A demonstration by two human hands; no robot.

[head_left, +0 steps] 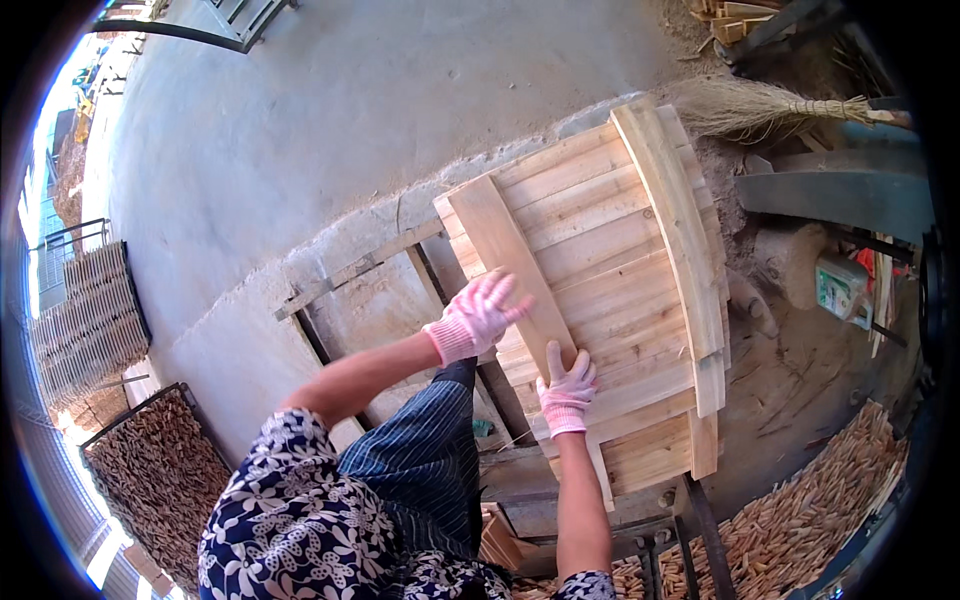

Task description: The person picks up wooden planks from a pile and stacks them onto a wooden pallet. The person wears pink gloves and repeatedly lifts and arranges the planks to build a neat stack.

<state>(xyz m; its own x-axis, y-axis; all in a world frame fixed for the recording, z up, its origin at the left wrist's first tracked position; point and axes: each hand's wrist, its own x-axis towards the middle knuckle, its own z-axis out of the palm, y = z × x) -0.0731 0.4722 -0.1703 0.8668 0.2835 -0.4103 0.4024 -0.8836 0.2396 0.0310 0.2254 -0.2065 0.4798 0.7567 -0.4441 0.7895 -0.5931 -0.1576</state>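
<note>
A wide wooden plank (525,262) lies slanting across a stack of pale boards (610,235). At the plank's near end, my right hand (568,388) holds it, thumb to the left and fingers bent at its edge. My left hand (482,310) is over the plank's left edge, fingers apart and smeared by motion. It holds nothing that I can see. Both hands wear pink and white knitted gloves. Toward the right of the stack, a long narrow board (665,230) runs across the other boards, roughly alongside the plank.
Beneath the stack is a metal frame (420,270) with bars. A straw broom (760,108), a grey metal beam (830,195) and a plastic jug (842,290) are at the right. Small wood pieces fill bins at lower left (155,480) and lower right (810,510).
</note>
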